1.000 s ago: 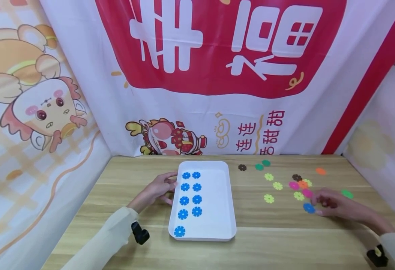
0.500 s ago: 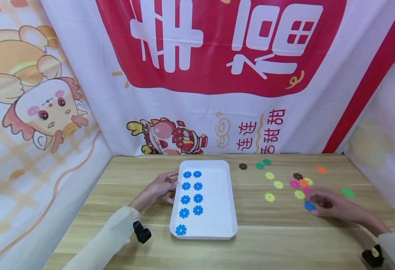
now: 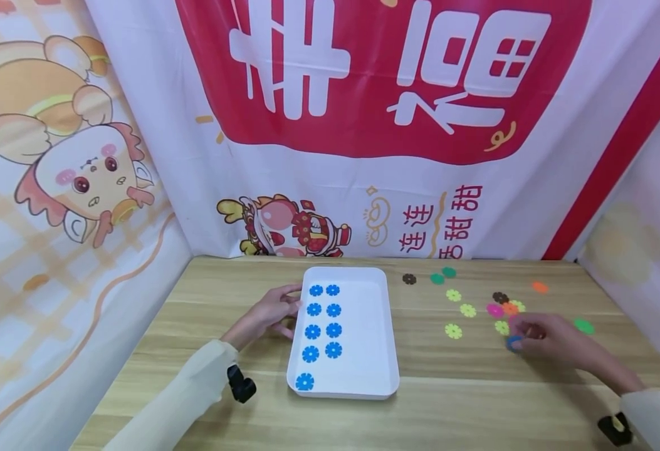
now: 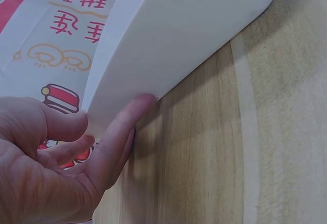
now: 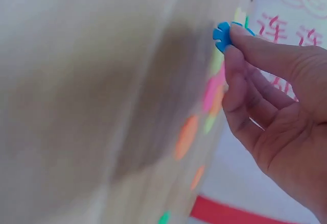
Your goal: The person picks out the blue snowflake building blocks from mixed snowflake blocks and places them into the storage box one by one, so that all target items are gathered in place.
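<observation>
My right hand point(image 3: 552, 338) pinches a blue snowflake disc point(image 5: 223, 36) between thumb and forefinger, with the disc tilted on edge. It is over the right part of the table, beside the loose discs. My left hand point(image 3: 270, 313) rests against the left side of the white tray point(image 3: 363, 385). In the left wrist view its thumb point(image 4: 66, 125) meets the rim, while another fingertip point(image 4: 145, 100) touches the outer wall low down. Blue snowflake discs point(image 3: 333, 329) lie flat in two columns on the tray's left half, with a single one point(image 3: 304, 381) at the near left corner.
Loose discs lie on the wooden table point(image 3: 459, 413) right of the tray: yellow point(image 3: 453, 331), pink point(image 3: 495, 310), orange point(image 3: 540, 287), green point(image 3: 584, 326) and dark brown point(image 3: 409, 279). Some overlap in a small cluster. Printed cloth point(image 3: 284, 163) hangs behind and at both sides.
My right hand has closed on the blue disc and drawn it slightly left, covering most of a pink disc. The left hand stays at the tray; the head view has shifted a little.
</observation>
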The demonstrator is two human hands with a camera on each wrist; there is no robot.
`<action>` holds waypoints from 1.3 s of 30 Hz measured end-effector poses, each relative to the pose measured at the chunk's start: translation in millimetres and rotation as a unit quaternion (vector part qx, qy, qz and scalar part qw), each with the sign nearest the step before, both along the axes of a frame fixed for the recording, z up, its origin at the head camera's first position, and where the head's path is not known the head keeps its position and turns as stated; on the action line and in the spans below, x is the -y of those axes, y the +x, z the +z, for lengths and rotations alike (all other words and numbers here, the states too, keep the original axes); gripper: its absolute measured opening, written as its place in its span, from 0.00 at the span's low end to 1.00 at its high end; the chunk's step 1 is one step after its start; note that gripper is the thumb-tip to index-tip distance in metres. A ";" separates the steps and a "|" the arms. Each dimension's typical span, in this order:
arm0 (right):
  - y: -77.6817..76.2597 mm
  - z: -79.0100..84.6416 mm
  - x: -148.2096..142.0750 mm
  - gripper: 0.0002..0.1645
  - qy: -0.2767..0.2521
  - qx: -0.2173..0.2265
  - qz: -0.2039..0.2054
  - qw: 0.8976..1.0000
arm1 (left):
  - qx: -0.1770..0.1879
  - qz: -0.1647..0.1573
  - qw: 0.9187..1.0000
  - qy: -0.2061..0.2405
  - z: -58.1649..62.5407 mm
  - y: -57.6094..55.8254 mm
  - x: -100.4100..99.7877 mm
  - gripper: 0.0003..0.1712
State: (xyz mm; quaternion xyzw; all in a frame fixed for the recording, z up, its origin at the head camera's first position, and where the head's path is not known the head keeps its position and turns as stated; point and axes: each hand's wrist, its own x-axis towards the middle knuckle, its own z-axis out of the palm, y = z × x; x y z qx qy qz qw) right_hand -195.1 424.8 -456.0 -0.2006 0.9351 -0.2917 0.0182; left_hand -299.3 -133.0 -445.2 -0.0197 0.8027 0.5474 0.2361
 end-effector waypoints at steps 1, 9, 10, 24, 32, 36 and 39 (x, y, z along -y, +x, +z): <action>-1.9 5.6 6.5 0.08 0.005 0.018 -0.001 1.000 | 0.000 -0.001 1.000 0.001 -0.2 -0.1 0.3 0.32; -21.0 43.5 78.4 0.03 -0.060 0.098 0.020 0.993 | -0.003 -0.002 1.000 -0.004 0.2 -0.3 -1.3 0.32; -23.2 46.4 88.0 0.03 -0.080 0.101 0.030 0.991 | -0.002 -0.002 1.000 -0.005 0.4 -0.3 -1.9 0.32; -46.7 65.4 230.3 0.04 -0.149 0.213 0.043 0.965 | -0.004 -0.002 1.000 -0.004 0.0 -0.6 0.7 0.32; -37.1 48.5 288.9 0.02 -0.113 0.285 0.077 0.949 | -0.002 -0.001 1.000 0.000 -0.6 -0.6 1.1 0.32; -32.2 41.7 305.7 0.03 -0.104 0.289 0.094 0.947 | -0.003 -0.004 1.000 0.001 -0.1 -0.2 0.7 0.32; -31.6 40.9 314.5 0.05 -0.098 0.288 0.097 0.948 | -0.003 -0.004 1.000 0.001 0.1 0.2 0.7 0.32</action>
